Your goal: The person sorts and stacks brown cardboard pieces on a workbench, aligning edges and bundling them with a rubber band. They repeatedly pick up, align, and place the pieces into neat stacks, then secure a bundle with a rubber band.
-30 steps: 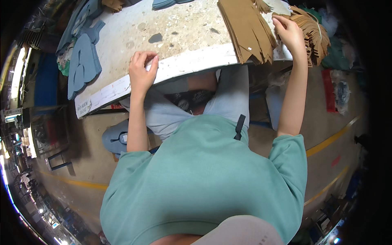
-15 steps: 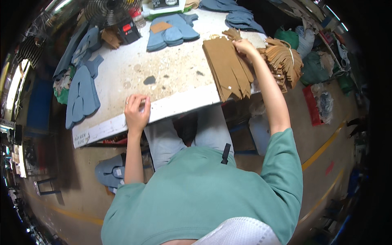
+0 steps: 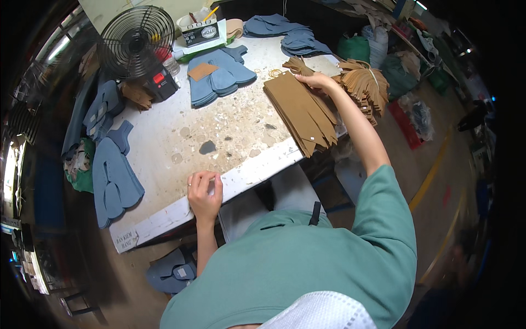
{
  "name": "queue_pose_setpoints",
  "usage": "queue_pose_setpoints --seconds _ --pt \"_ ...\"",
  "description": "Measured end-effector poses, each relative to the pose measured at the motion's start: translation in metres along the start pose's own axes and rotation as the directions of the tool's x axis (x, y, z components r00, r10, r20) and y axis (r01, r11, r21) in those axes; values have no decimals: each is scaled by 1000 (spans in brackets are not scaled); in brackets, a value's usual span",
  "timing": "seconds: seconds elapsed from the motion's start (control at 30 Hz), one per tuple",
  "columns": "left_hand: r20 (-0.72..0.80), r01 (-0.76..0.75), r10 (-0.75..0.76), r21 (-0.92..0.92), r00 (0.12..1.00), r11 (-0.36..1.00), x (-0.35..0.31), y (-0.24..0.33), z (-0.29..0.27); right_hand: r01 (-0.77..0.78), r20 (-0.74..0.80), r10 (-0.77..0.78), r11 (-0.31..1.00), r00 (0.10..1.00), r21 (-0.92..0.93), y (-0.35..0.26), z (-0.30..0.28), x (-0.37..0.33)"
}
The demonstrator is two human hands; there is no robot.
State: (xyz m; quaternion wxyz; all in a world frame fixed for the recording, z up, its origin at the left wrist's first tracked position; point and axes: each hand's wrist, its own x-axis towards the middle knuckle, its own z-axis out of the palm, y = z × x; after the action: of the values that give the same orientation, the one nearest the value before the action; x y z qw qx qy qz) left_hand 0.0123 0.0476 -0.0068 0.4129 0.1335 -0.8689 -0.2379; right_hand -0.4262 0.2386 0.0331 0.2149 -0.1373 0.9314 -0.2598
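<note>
My right hand (image 3: 316, 82) reaches to the far right edge of a stack of brown, flat cut pieces (image 3: 293, 104) with pointed near ends. Its thumb lies at the stack's edge; the other fingertips are partly hidden among the pieces. A small brown bundle (image 3: 298, 66) lies just beyond those fingers. To the right, a larger tied bundle of brown strips (image 3: 366, 85) fans out, partly behind my wrist. My left hand (image 3: 205, 194) rests at the table's front edge, fingers loosely curled together toward the thumb, with nothing seen in it.
Blue-grey cut pieces lie in stacks at the table's left (image 3: 114, 178), middle back (image 3: 219, 77) and far back (image 3: 304, 41). A black fan (image 3: 137, 41) stands at the back left, near a white container (image 3: 200, 33). Dark scraps (image 3: 207, 147) lie on the stained worktable (image 3: 181, 189).
The view has turned and tilted, bringing more of the fan into sight. My right hand stays at the brown stack, its fingers slightly shifted. My left hand stays curled at the table edge.
</note>
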Motion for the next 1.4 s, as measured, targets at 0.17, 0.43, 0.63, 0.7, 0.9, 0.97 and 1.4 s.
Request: queue_pose_setpoints --seconds 0.17,0.43,0.63,0.7,0.9,0.97,1.4 --pt "23 56 -55 -35 998 998 -2 -1 0 60 80 -84 963 993 263 10 0 -7" --pt "67 135 -131 -61 989 989 0 -1 -2 98 19 -117 898 993 429 11 -2 -17" --pt "158 330 -293 -315 943 890 7 2 -9 401 -192 -356 743 915 536 -17 -40 -90" --pt "255 446 -367 -467 895 763 18 6 -10 598 -323 -509 598 798 533 -33 -51 -127" --pt "328 355 -179 -625 928 695 73 33 -3 769 -342 -725 399 598 499 -93 -37 -202" --pt "337 301 -77 -684 938 664 89 41 1 780 -299 -796 311 526 543 -112 -8 -212" --pt "427 368 -209 -332 880 869 69 5 -35 283 133 -820 338 557 898 -112 136 -186"
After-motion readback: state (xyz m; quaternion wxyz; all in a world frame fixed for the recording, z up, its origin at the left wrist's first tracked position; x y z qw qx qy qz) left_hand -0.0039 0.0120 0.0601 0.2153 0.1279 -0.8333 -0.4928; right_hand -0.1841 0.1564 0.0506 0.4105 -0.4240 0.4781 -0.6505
